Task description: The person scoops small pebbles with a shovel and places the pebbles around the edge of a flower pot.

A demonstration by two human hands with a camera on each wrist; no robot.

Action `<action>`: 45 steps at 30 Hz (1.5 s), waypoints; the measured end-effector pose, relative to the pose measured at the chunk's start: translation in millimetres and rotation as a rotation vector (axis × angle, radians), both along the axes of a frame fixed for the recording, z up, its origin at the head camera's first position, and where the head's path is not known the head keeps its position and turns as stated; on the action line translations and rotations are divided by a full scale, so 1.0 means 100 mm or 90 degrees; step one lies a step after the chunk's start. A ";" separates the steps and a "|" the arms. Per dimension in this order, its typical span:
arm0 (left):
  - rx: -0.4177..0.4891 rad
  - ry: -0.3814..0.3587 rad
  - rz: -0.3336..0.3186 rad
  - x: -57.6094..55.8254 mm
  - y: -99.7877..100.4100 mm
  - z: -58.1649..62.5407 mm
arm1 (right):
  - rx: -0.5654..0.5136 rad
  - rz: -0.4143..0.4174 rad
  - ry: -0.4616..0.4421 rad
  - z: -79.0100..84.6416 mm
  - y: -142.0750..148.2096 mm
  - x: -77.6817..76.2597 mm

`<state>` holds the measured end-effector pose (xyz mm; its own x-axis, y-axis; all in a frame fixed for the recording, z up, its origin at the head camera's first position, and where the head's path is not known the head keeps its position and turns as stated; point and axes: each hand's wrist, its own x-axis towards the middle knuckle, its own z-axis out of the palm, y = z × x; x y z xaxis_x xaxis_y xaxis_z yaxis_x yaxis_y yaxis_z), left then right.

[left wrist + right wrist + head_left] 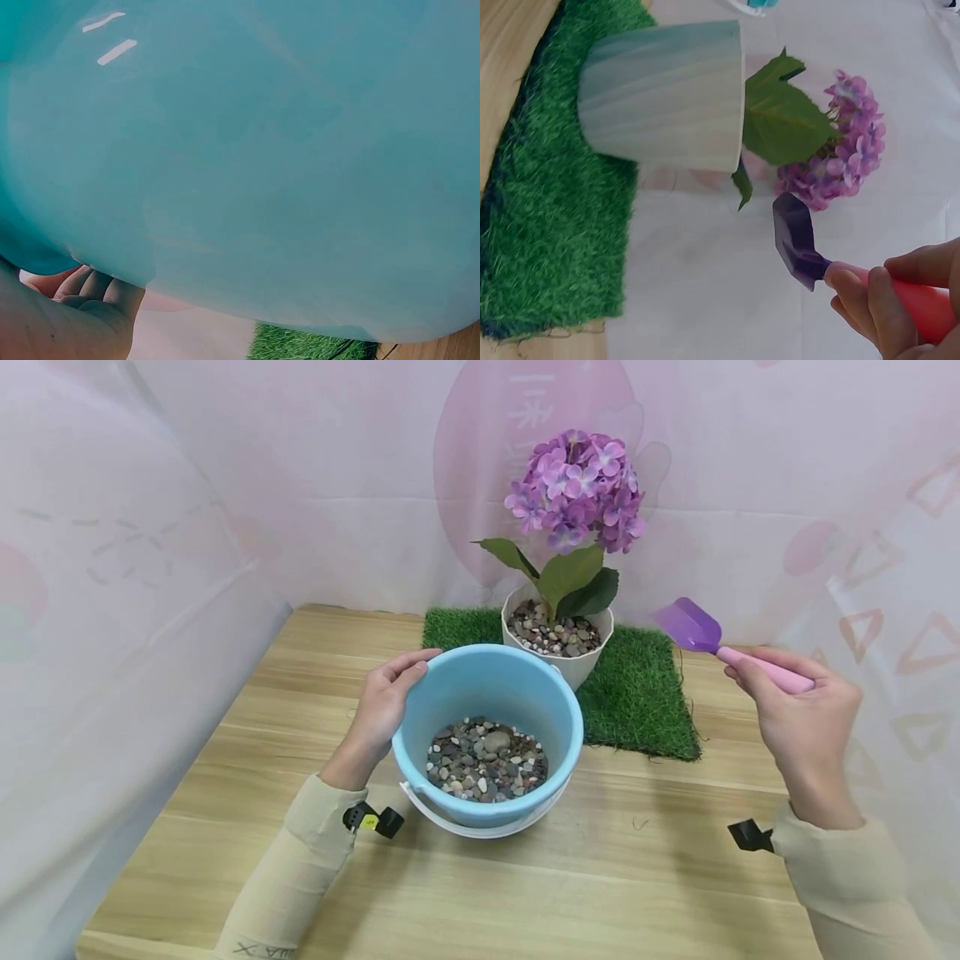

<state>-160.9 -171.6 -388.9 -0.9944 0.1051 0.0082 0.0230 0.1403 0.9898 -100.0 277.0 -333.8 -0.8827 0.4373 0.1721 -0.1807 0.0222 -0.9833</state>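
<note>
A light blue bucket (487, 664) with a white handle stands in the middle of the table, pebbles (487, 760) covering its bottom. My left hand (382, 706) grips its left rim, thumb over the edge; in the left wrist view the bucket wall (262, 165) fills most of the frame. Off to the right, my right hand (810, 718) holds a small shovel (692, 627) by its pink handle, the purple blade raised and pointing left. The right wrist view shows the blade (793, 236) beside the purple flower (847, 150), apart from it.
Behind the bucket, a white pot (573, 670) with pebbles and a purple hydrangea (577, 489) stands on a green turf mat (637, 710). The wooden table (600, 893) has pale cloth (337, 468) hanging behind and at its sides.
</note>
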 end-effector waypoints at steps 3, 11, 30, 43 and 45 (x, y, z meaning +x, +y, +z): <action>0.004 0.000 -0.001 0.00 0.00 0.00 | 0.017 -0.043 -0.024 -0.06 0.05 -0.01; 0.011 -0.001 -0.003 0.00 0.00 0.01 | 0.053 -0.122 -0.101 -0.24 0.22 -0.06; 0.006 -0.002 0.001 0.00 0.00 0.00 | 0.124 -0.176 -0.252 -0.68 0.60 -0.15; 0.027 -0.002 -0.005 -0.01 0.00 -0.02 | 0.184 -0.149 -0.350 -0.96 0.74 -0.19; 0.027 -0.002 -0.004 -0.01 0.00 -0.02 | 0.182 -0.149 -0.362 -0.98 0.74 -0.20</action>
